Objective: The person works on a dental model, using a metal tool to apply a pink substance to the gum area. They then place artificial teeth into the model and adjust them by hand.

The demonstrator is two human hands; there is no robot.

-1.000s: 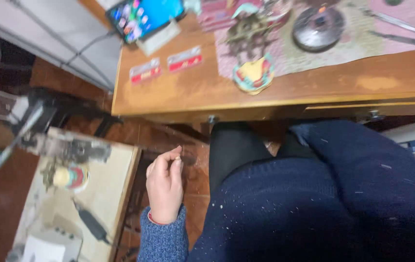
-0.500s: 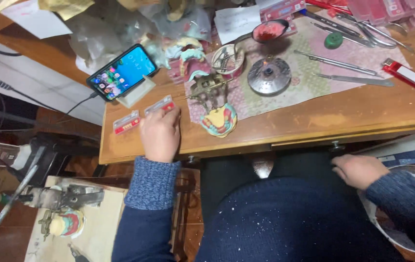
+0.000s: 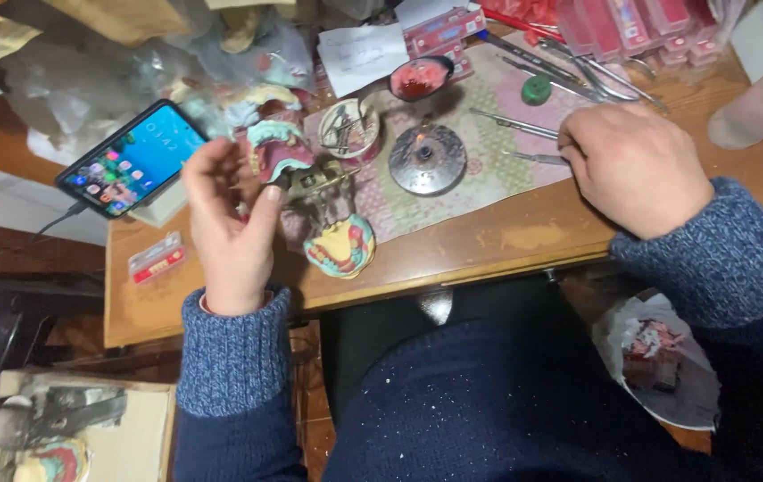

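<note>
Metal articulator (image 3: 315, 183) with pink denture model just beyond left hand (image 3: 225, 223), fingers loosely spread, empty. Right hand (image 3: 636, 165) curled over thin instrument (image 3: 533, 159), grip hidden. Risk: sleeve sweeping yellow cast (image 3: 341, 248) off bench (image 3: 489, 245) edge.

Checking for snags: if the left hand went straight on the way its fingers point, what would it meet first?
Probably the pink and green dental model just beyond the left hand; depth is unclear.
</note>
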